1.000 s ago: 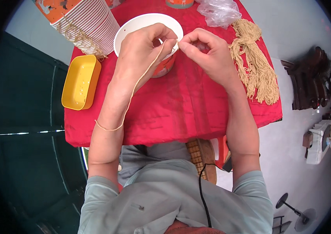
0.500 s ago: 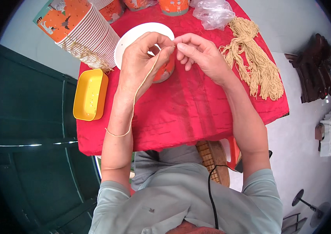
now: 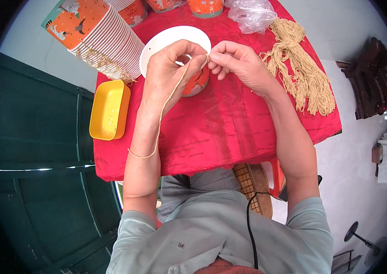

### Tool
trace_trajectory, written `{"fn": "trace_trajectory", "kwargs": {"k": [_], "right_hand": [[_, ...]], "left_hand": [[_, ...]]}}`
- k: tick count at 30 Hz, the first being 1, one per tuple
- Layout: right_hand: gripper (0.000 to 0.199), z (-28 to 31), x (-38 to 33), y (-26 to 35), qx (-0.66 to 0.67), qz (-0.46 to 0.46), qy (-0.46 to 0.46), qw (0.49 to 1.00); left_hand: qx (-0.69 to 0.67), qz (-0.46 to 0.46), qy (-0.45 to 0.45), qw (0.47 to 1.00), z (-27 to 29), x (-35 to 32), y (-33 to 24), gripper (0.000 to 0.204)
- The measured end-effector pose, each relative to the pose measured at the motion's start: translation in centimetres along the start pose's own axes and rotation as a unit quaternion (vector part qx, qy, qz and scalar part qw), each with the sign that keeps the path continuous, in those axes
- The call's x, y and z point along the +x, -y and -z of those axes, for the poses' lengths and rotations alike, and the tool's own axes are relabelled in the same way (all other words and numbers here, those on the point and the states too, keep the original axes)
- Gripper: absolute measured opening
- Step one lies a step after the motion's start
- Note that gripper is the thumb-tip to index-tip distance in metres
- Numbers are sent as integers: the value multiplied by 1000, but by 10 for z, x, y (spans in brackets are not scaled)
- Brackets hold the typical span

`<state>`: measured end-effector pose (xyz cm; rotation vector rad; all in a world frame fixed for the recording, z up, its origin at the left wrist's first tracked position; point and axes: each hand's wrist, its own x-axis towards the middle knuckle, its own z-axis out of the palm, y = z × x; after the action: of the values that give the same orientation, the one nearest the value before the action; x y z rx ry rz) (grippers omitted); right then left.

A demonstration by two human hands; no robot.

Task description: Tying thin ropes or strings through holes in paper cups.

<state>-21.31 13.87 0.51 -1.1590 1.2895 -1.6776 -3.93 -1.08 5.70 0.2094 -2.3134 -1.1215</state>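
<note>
String (image 3: pixel 168 98), thin, beige, dangling

On the red-clothed table (image 3: pixel 230 132), the yellow plastic tray (image 3: pixel 108 109) lies at the left edge. Behind it, at the far left corner, the tipped stack of orange-printed paper cups (image 3: pixel 107 39) lies on its side. The white round plate (image 3: pixel 166 41) sits mid-table, with an orange paper cup (image 3: pixel 197 82) just before it. The bundle of tan cotton strings (image 3: pixel 300 68) lies along the right edge, the crumpled clear plastic bag (image 3: pixel 253 13) behind it.
</note>
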Motion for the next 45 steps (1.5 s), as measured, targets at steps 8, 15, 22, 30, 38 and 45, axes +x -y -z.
{"fn": "trace_trajectory", "kwargs": {"k": [8,15,22,30,38,45], "right_hand": [[25,-2,1,-1,-21,-14,-3,1000],[24,-2,-1,0,-45,-16,20,999],[21,-2,-2,2,-61,-36,44,997],[21,8,-4,7,-78,-52,74,993],[31,7,-3,14,-59,-103,42,992],[21,6,-4,16,-71,-74,62,993]], "left_hand": [[-64,40,-23,997,4,1,7,14],[-60,59,-30,996,4,3,6,16],[-58,72,-31,995,2,2,11,16],[-30,83,-19,996,3,2,10,22],[-53,87,-12,995,3,2,11,23],[-17,92,3,996,3,0,8,25]]}}
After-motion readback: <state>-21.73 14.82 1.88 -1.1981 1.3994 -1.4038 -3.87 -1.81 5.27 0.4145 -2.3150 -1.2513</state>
